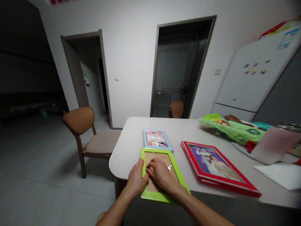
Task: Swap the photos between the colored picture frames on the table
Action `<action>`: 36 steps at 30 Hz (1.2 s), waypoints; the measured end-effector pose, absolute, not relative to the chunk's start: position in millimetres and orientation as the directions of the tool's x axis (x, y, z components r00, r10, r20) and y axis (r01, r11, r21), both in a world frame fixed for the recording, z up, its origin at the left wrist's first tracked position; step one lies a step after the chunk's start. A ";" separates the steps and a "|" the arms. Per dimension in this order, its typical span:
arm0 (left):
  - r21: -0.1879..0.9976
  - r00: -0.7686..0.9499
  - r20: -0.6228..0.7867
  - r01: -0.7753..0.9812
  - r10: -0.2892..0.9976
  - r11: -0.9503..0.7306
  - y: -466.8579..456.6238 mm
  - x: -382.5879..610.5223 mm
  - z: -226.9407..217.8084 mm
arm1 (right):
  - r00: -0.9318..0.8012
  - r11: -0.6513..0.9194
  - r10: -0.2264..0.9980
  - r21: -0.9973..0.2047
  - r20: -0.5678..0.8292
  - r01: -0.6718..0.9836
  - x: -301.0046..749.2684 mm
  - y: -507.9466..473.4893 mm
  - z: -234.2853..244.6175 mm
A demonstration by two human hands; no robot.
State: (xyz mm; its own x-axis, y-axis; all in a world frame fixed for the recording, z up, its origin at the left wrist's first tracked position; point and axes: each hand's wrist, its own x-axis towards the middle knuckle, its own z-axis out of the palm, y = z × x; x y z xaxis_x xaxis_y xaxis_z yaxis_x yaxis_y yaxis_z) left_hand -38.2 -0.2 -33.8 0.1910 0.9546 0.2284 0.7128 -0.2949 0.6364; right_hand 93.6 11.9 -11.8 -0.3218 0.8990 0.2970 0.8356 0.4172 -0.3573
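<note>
A lime-green picture frame (162, 196) lies back side up at the table's near edge, its brown backing board (162, 158) facing me. My left hand (136, 177) grips the frame's left side, thumb on top. On the backing rests my right hand (160, 172), its fingers bent together at the left inner edge; what they pinch, if anything, is hidden. Small metal clips (169, 167) show on the right and far sides of the backing. Just beyond, a light-blue picture frame (158, 139) lies with its photo up. To the right, red picture frames (216, 166) are stacked, the top one showing a photo.
The white table (134, 131) has a rounded left corner. At its right are a green plastic package (235, 128), a pinkish jar (275, 142) and a white paper (279, 174). A wooden chair (80, 121) stands left; a fridge (256, 69) stands at the back right.
</note>
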 end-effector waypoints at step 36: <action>0.637 0.158 0.190 0.731 0.969 -0.244 -4.0 -34.4 -28.4 | -0.532 0.502 0.840 -0.525 0.105 0.688 153.3 -13.7 16.5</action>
State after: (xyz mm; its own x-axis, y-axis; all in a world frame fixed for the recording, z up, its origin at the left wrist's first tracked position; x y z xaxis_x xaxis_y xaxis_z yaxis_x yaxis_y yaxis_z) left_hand -34.4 -4.0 -28.4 0.1575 0.9690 0.1904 0.7308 -0.2441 0.6374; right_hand 153.3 -13.7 16.5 -0.5324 0.8399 0.1053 0.6876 0.5016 -0.5249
